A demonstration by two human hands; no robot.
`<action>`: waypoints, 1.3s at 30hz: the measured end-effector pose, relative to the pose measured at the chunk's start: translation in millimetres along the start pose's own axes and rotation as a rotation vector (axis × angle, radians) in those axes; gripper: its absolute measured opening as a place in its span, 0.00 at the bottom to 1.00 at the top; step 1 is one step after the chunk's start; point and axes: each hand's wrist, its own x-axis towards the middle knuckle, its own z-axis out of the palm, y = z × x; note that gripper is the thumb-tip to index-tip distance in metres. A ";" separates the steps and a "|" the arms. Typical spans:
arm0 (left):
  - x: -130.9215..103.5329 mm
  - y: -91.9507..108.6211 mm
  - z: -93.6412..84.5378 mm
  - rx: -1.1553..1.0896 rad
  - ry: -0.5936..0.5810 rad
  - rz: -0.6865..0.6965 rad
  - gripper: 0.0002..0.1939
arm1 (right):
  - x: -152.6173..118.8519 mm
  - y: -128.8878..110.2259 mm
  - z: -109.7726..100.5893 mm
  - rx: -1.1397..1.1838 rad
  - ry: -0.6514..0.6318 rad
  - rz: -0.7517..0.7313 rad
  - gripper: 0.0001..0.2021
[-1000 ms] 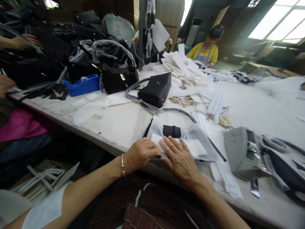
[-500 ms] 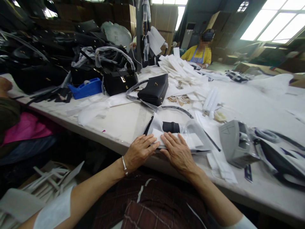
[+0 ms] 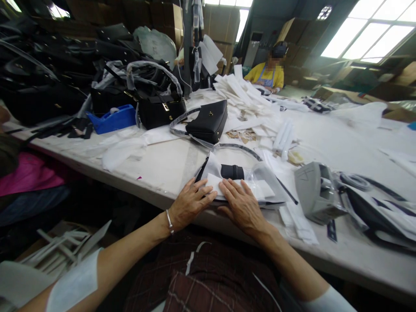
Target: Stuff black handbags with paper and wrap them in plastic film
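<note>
A black handbag [image 3: 201, 170] lies on its side at the table's front edge, its wrapped handle [image 3: 238, 149] pointing away from me. White paper [image 3: 261, 189] covers most of it, and a black strap piece [image 3: 232, 171] shows in the middle. My left hand [image 3: 192, 200] presses on the paper's left part with fingers stretched out. Beside it, my right hand [image 3: 242, 206] rests flat on the same paper, fingers spread. Neither hand grips anything. Just beyond stands a finished-looking black handbag [image 3: 208, 121] with a gold emblem.
To the left are a blue tape dispenser [image 3: 113, 119] and a pile of black bags [image 3: 45, 95]. A grey tape dispenser [image 3: 316, 190] stands on the right. White paper strips [image 3: 240, 97] are heaped behind. A co-worker in yellow [image 3: 268, 76] sits across the table [image 3: 341, 143].
Both hands stay on the paper in nearly the same place, fingers still stretched out. The whole view has shifted slightly; the bag looks unmoved on the table.
</note>
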 end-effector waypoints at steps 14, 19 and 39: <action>4.0 -10.5 22.9 -0.044 0.121 -0.073 0.17 | 7.7 -3.7 2.1 -0.035 0.064 0.030 0.21; -7.2 -8.8 17.3 -0.119 0.051 -0.090 0.24 | 3.5 -5.6 6.8 -0.047 0.106 0.039 0.20; 38.5 -5.5 -19.4 -1.261 -0.020 -1.165 0.47 | -4.2 -17.5 4.3 -0.050 0.144 0.082 0.32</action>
